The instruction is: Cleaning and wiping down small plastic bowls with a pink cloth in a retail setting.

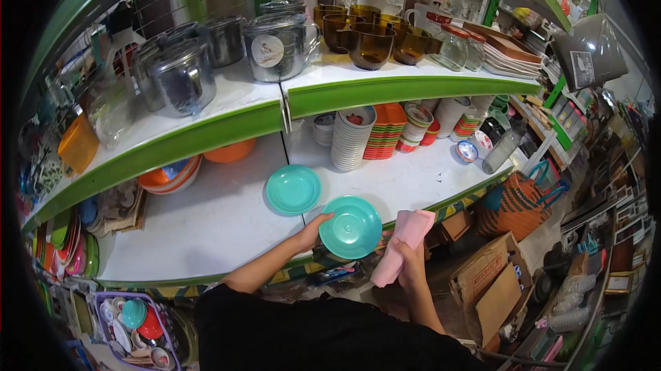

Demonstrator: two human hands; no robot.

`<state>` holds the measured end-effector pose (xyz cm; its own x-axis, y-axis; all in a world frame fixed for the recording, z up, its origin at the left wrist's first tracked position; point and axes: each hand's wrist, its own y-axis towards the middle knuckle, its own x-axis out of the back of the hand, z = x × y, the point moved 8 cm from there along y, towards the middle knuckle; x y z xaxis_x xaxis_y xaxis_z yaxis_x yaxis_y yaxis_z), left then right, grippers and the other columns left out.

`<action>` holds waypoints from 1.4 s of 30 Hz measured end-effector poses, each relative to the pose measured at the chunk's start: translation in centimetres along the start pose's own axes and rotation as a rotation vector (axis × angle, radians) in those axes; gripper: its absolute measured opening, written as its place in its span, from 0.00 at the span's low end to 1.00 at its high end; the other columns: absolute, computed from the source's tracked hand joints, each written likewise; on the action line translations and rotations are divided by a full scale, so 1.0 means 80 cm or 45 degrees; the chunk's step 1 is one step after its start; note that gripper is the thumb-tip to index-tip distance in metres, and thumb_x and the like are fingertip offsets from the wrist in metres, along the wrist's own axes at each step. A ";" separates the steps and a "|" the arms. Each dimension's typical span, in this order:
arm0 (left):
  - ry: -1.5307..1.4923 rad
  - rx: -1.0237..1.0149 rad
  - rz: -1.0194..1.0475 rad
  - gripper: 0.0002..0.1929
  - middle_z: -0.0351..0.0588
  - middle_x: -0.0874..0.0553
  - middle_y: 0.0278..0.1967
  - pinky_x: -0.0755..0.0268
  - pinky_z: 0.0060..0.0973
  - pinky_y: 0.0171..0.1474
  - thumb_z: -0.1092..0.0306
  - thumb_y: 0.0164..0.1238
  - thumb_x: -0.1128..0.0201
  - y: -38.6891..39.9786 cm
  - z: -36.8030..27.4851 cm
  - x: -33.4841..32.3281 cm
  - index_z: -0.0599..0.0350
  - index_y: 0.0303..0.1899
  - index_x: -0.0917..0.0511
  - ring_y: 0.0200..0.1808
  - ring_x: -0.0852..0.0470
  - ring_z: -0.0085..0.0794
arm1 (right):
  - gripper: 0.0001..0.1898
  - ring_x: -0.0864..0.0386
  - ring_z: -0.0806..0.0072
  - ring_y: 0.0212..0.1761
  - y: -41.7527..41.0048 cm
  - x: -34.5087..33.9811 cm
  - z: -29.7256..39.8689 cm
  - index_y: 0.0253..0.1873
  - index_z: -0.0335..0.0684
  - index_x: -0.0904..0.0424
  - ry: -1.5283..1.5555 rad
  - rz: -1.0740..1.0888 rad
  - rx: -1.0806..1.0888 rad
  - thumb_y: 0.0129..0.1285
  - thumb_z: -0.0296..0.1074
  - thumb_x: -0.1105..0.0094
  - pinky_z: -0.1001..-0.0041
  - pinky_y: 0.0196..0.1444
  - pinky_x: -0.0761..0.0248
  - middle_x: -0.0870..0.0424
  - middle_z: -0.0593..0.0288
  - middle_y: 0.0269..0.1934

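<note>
My left hand [310, 232] grips the left rim of a turquoise plastic bowl [351, 226], thumb on its upper edge. The bowl is held over the front edge of the white shelf [206, 231], its inside facing me. In my right hand [409, 260] is a folded pink cloth [403, 248], just right of the bowl; some fingertips show at the bowl's right rim. A second turquoise bowl [293, 189] of like shape lies on the shelf behind the held one, close to the seam between two shelf panels.
Stacked white cups [351, 138] and orange and green square bowls [384, 131] stand at the shelf's back. Above, a green-edged shelf [413, 93] carries amber glass cups [372, 46]. A purple basket [168, 327] of dishes sits low left; an open cardboard box [490, 288] and woven bag [511, 208] are right.
</note>
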<state>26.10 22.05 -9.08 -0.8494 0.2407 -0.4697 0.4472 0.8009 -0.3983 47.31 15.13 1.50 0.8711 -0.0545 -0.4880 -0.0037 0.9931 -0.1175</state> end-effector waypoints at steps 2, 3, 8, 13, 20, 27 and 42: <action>-0.001 0.057 0.038 0.27 0.46 0.18 0.56 0.28 0.30 0.58 0.45 0.74 0.49 0.008 0.010 0.007 0.57 0.62 0.27 0.53 0.19 0.30 | 0.33 0.19 0.57 0.49 0.009 0.000 -0.017 0.67 0.33 0.45 0.043 0.002 0.011 0.60 0.29 0.39 0.58 0.52 0.20 0.23 0.45 0.48; 0.010 0.075 0.082 0.27 0.46 0.18 0.56 0.28 0.32 0.59 0.46 0.74 0.49 0.010 0.011 0.006 0.57 0.62 0.28 0.54 0.19 0.32 | 0.34 0.19 0.58 0.52 0.012 0.000 -0.022 0.68 0.33 0.46 0.037 0.005 -0.004 0.59 0.27 0.39 0.59 0.53 0.21 0.23 0.45 0.50; -0.026 0.046 0.131 0.28 0.50 0.19 0.58 0.31 0.34 0.64 0.47 0.76 0.53 -0.001 0.012 -0.005 0.60 0.64 0.29 0.59 0.20 0.34 | 0.41 0.29 0.57 0.64 0.013 0.003 -0.023 0.72 0.33 0.51 -0.557 -0.120 0.229 0.59 0.30 0.33 0.62 0.61 0.29 0.30 0.43 0.60; -0.096 -0.074 0.174 0.30 0.52 0.21 0.61 0.33 0.35 0.68 0.46 0.78 0.58 0.000 0.011 -0.006 0.62 0.66 0.32 0.61 0.22 0.37 | 0.40 0.21 0.49 0.56 0.002 -0.054 0.012 0.71 0.38 0.44 -1.400 -0.247 0.491 0.59 0.41 0.30 0.62 0.55 0.26 0.26 0.45 0.57; -0.131 -0.152 0.271 0.35 0.52 0.24 0.63 0.35 0.35 0.69 0.38 0.80 0.66 -0.002 0.013 -0.008 0.61 0.68 0.34 0.64 0.25 0.37 | 0.28 0.17 0.53 0.37 0.009 -0.126 -0.037 0.62 0.46 0.25 -2.025 0.068 0.624 0.55 0.37 0.31 0.61 0.36 0.22 0.23 0.50 0.47; 0.065 -0.232 0.330 0.36 0.52 0.23 0.62 0.35 0.33 0.69 0.38 0.80 0.68 -0.012 0.006 -0.021 0.63 0.67 0.33 0.64 0.25 0.35 | 0.28 0.16 0.54 0.38 0.001 -0.090 0.006 0.62 0.49 0.22 -2.063 -0.028 0.467 0.53 0.37 0.30 0.61 0.39 0.22 0.21 0.52 0.44; 0.119 -0.346 0.251 0.32 0.53 0.20 0.57 0.32 0.31 0.65 0.46 0.83 0.70 -0.006 0.003 -0.014 0.67 0.62 0.29 0.60 0.22 0.33 | 0.27 0.17 0.53 0.35 0.004 -0.096 0.007 0.61 0.48 0.23 -2.003 -0.421 0.549 0.54 0.34 0.32 0.60 0.35 0.22 0.22 0.52 0.42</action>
<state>26.91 21.28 -8.51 -0.7819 0.4443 -0.4373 0.5247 0.8478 -0.0768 40.91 15.96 5.71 0.4187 -0.3694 0.8296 0.1635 0.9293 0.3313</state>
